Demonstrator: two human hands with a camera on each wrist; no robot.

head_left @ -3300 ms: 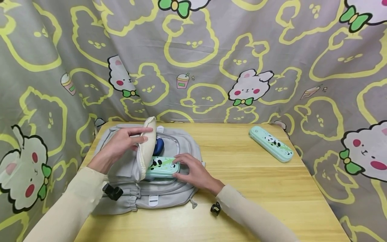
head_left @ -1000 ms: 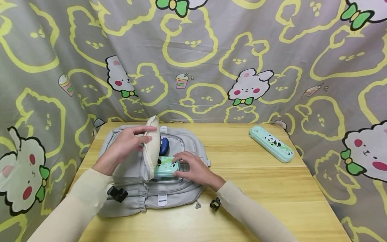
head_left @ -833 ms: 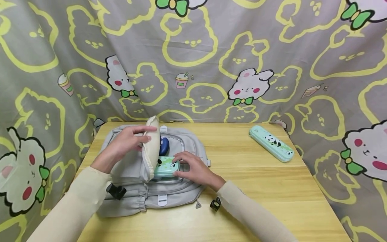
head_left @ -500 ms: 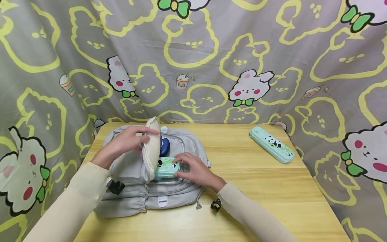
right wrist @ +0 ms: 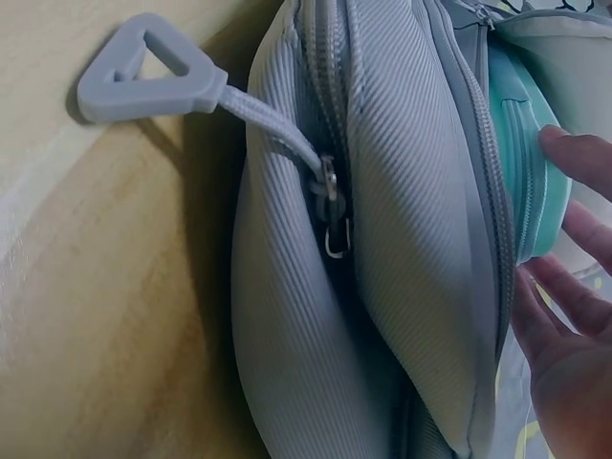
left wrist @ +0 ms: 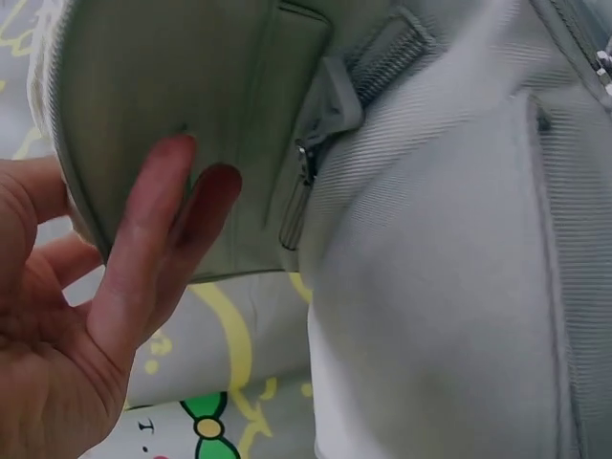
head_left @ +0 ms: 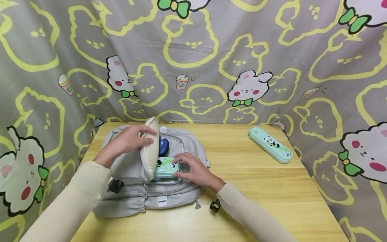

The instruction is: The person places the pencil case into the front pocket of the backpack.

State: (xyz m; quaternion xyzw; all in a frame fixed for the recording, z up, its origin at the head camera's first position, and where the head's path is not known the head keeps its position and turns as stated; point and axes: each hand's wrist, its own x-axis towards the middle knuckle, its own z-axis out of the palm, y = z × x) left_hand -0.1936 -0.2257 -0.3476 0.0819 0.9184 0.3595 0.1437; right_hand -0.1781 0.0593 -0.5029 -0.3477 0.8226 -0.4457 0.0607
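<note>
A grey backpack (head_left: 178, 198) lies on the left part of the table with its front compartment unzipped. My left hand (head_left: 130, 139) pinches the edge of the raised cream-lined flap (head_left: 151, 148) and holds it up. In the left wrist view, fingers (left wrist: 143, 239) lie against the flap's grey outer side. My right hand (head_left: 193, 169) grips the near end of a mint-green pencil case (head_left: 166, 166) with a panda print, thumb on one side and fingers on the other. The case sits partly inside the compartment, its far end hidden behind the flap. Behind it shows a dark blue rounded object (head_left: 164, 147).
A second mint panda pencil case (head_left: 270, 144) lies at the back right of the wooden table (head_left: 242, 195). A grey triangular zipper pull (right wrist: 148, 72) hangs off the backpack's near side. A patterned curtain (head_left: 205, 50) surrounds the table's back and sides.
Compared with the oldest frame, the backpack and flap have shifted slightly right, and less of the gripped pencil case shows beyond the flap. Over the last second, both hands stay nearly still.
</note>
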